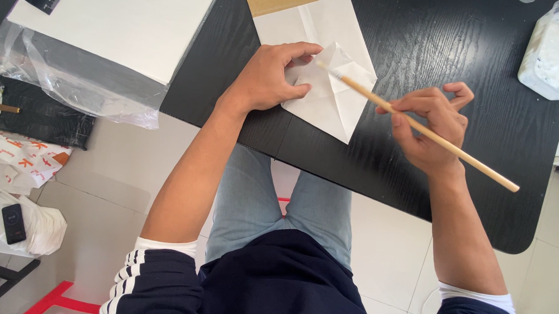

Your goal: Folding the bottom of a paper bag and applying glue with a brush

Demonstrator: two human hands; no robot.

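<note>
A folded white paper piece lies on the black wooden table, over a larger white sheet with a brown strip. My left hand presses on the folded paper's left side, fingers lifting a flap. My right hand holds a long wooden brush like a pen. Its white tip rests on the paper near my left fingertips.
A clear plastic tub of white paste stands at the table's right back. A white board in a clear plastic sleeve overhangs the left edge. On the tiled floor lie printed paper bags and a black phone.
</note>
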